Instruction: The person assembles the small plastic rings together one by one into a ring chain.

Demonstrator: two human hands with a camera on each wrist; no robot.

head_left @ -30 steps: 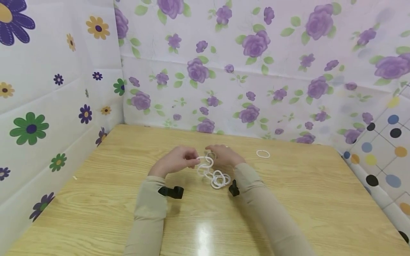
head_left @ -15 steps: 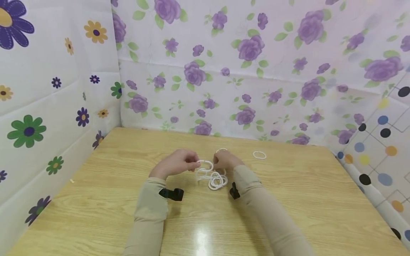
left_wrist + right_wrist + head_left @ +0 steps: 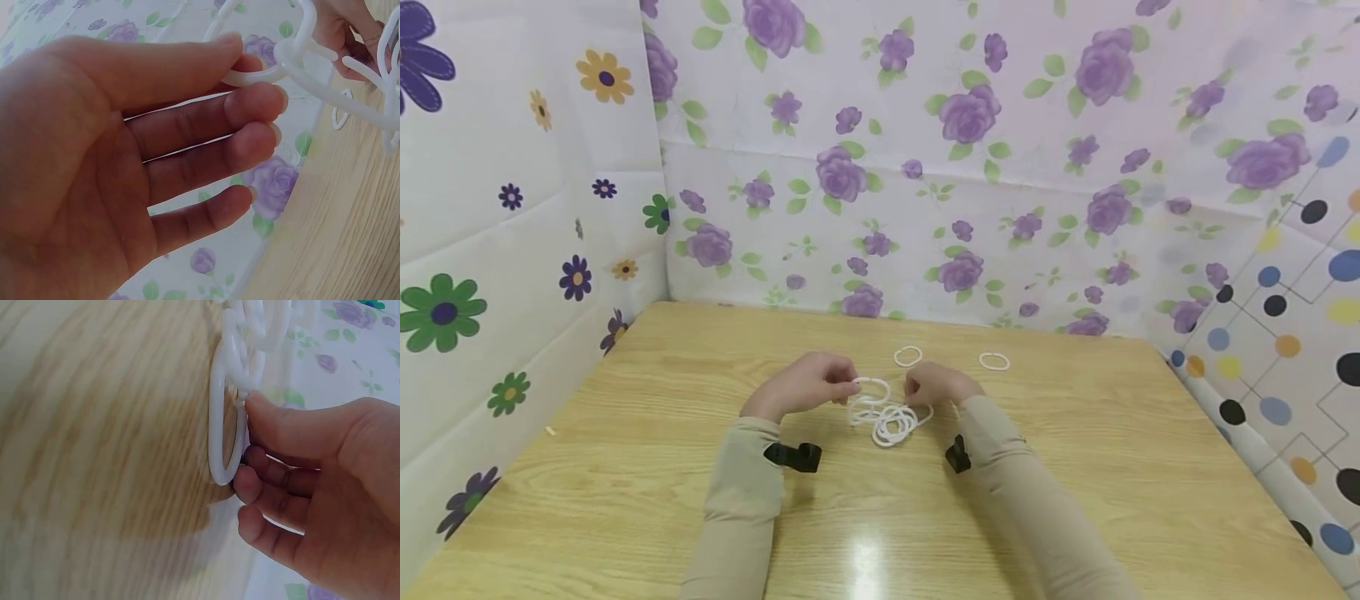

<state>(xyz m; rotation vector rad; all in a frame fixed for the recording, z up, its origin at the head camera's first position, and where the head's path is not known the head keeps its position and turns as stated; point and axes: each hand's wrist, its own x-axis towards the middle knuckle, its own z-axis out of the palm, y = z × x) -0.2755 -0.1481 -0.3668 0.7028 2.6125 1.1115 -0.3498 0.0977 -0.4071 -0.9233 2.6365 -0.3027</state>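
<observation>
In the head view my left hand (image 3: 808, 387) pinches a white plastic chain link (image 3: 872, 380) at its left side, between thumb and index finger. The left wrist view shows the same link (image 3: 250, 77) hooked through another, the other fingers loosely extended. A small heap of joined white links (image 3: 892, 442) lies on the table between my hands. At its right end my right hand (image 3: 943, 385) pinches an end link (image 3: 216, 419), which stands on edge and has a small gap beside the thumb. My right fingers partly hide that link in the head view.
Two loose white links lie behind my right hand: one nearer link (image 3: 910, 347) and one farther right link (image 3: 995, 355). A tiny pale scrap (image 3: 551, 431) is at the table's left edge. Flowered sheets (image 3: 865, 225) enclose the wooden table (image 3: 1075, 467).
My right hand has left the nearer loose link on the table behind it, come back toward the heap and taken hold of the end link. My left hand keeps its pinch. The head view has shifted slightly.
</observation>
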